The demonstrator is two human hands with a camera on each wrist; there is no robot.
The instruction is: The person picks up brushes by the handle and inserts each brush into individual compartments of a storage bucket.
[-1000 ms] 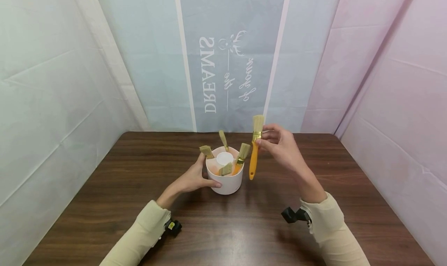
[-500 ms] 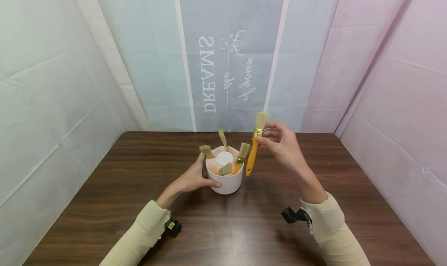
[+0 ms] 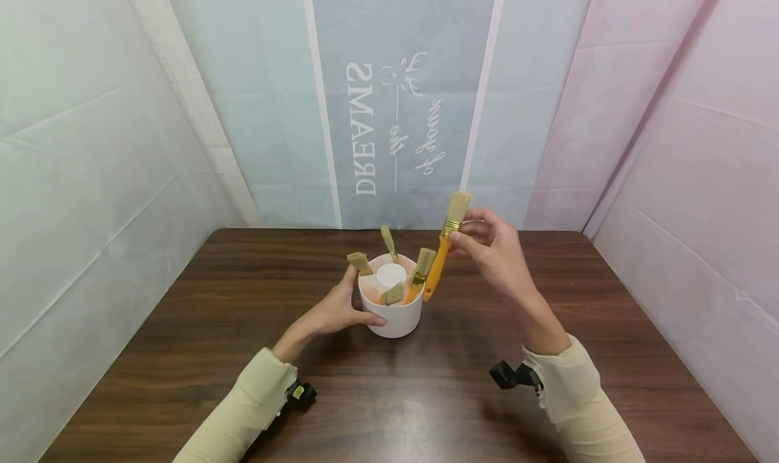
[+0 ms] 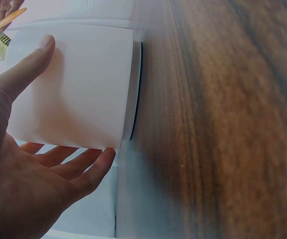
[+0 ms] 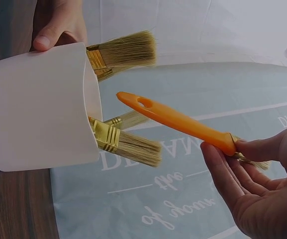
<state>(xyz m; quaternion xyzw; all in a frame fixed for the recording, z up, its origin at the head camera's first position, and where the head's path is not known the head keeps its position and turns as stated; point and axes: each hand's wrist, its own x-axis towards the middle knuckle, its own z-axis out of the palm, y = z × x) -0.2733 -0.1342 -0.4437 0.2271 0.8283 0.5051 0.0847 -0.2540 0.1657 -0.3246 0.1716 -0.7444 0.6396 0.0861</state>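
Note:
My right hand (image 3: 496, 250) pinches a paintbrush (image 3: 437, 263) near its gold metal band, between thumb and fingertips. The brush tilts, bristles up, its yellow-orange handle angled down toward a white round holder (image 3: 392, 322). In the right wrist view, the handle end of the held paintbrush (image 5: 175, 122) points at the holder's opening, apart from it. My left hand (image 3: 331, 311) grips the holder from the left, thumb on its near wall, fingers round the far side. Several brushes stand in the holder, among them a right-hand brush (image 3: 422, 267) and a left-hand brush (image 3: 360, 263).
The holder stands on a dark wood table (image 3: 243, 321). A printed cloth backdrop (image 3: 402, 17) hangs behind the table's back edge, with pale cloth walls (image 3: 91, 145) on both sides. Black wrist cameras (image 3: 301, 395) are strapped at the sleeves.
My right hand has risen slightly, and the held paintbrush has tilted, its handle end swinging left toward the holder's rim. The left hand and the holder have stayed in place.

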